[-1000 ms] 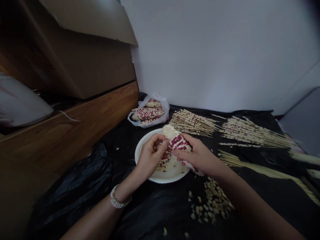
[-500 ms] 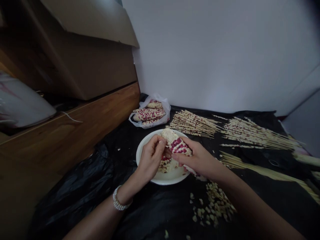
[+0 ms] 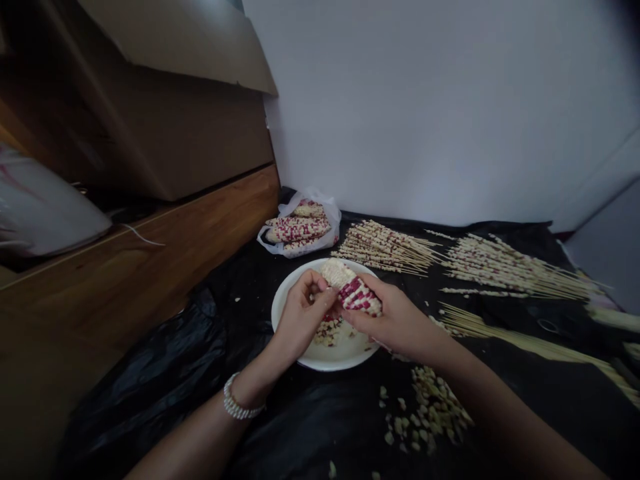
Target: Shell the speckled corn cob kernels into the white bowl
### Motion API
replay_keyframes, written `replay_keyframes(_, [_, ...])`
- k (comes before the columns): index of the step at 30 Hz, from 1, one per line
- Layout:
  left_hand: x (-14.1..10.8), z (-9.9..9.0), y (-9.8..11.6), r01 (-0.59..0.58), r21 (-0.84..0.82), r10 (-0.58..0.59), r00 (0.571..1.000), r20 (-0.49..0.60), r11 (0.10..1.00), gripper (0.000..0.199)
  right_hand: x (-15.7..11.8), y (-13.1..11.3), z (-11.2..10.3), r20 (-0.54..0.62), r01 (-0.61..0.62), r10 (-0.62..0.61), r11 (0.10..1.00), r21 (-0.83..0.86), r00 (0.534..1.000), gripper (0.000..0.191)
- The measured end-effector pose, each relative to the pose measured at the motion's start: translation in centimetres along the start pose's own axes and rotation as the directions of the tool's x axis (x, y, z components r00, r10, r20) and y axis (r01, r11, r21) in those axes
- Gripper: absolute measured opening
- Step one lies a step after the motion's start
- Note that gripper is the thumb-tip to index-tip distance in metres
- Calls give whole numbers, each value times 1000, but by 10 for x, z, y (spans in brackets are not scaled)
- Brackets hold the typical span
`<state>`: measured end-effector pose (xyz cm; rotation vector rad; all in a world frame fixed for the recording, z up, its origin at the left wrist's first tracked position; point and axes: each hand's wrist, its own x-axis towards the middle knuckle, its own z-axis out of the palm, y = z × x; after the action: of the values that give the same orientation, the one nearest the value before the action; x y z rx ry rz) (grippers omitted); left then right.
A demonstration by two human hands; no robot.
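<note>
My right hand (image 3: pixel 387 313) is wrapped round a cream and purple corn cob (image 3: pixel 357 293), partly stripped of kernels at its upper left end. The cob hangs over a white bowl (image 3: pixel 333 363) that has loose kernels (image 3: pixel 327 331) in it. Thumb and fingers of my left hand (image 3: pixel 303 307) are pinched together at the left side of the cob; whatever they hold is too small to make out. A beaded bracelet circles my left wrist.
A plastic bag of corn cobs (image 3: pixel 303 230) lies behind the bowl. Two bundles of kernel-threaded sticks (image 3: pixel 385 247) and bare sticks (image 3: pixel 480 327) are to the right. Loose kernels (image 3: pixel 430 410) lie in front. A cardboard box (image 3: pixel 200 133) stands at the left.
My left thumb has moved slightly right and up against the cob, and its fingers have curled more. The cob has turned a little in my right hand.
</note>
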<state>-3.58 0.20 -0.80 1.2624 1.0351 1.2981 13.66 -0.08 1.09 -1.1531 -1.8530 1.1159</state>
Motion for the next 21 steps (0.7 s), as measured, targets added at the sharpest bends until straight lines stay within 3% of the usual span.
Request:
replay_keyframes(3, [1,0,-4,-13,53,17,997,-80,999,24,-2,-2,4,-45,69,-75,990,-124,996,46])
replay_keyframes(5, [2,-1,-6,-33,35,36,995,-93,999,23,-3,-2,4,-36,70,-75,990,-120,997,45])
replay_keyframes(10, [-2,-1,-4,-31,-88,32,999,13,996,17,-1,2,-1,-14,4,-4,998,-62,1000,44])
replay_keyframes(14, [-3,1,-1,-61,17,61,998,-11,998,31,-1,3,-2,-9,6,-6,999,-41,1000,41])
replay_keyframes(21, [-4,0,-5,-182,94,184,983,-8,979,26,-4,-5,-1,30,-2,0,999,43,1000,41])
